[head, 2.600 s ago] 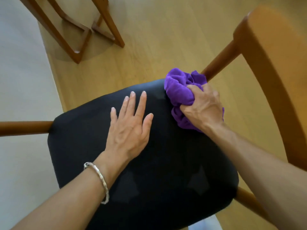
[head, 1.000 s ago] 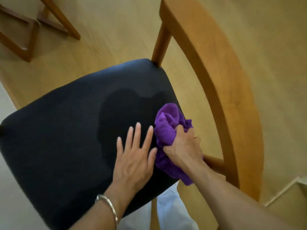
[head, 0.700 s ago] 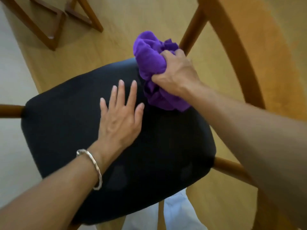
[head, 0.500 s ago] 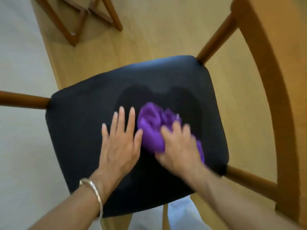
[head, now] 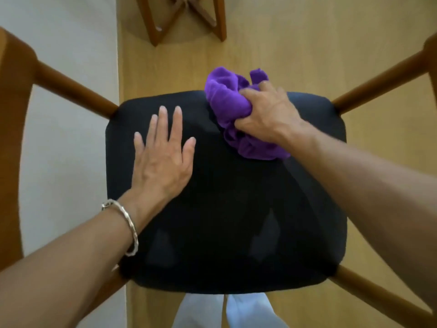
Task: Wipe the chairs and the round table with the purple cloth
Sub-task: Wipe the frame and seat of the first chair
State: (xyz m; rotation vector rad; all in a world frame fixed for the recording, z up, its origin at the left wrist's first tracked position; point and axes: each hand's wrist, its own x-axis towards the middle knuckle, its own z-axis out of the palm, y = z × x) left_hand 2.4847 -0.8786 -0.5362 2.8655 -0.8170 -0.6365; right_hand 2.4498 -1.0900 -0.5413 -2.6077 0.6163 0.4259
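Observation:
A wooden chair with a black padded seat (head: 224, 221) fills the middle of the head view. My right hand (head: 267, 114) grips the bunched purple cloth (head: 227, 102) and holds it against the far edge of the seat, right of centre. My left hand (head: 163, 157) lies flat on the seat's left half, fingers straight and spread, a silver bracelet on its wrist. The round table is out of view.
Crossed wooden legs of other furniture (head: 182, 17) stand on the wood floor beyond the chair. A pale rug (head: 66, 114) covers the floor at left. The chair's curved wooden rail (head: 11, 114) rises at the left, and its struts run out at the right.
My right hand has carried the cloth from the middle of the seat out to its far edge. The left hand stays flat on the seat. The view has swung round the chair.

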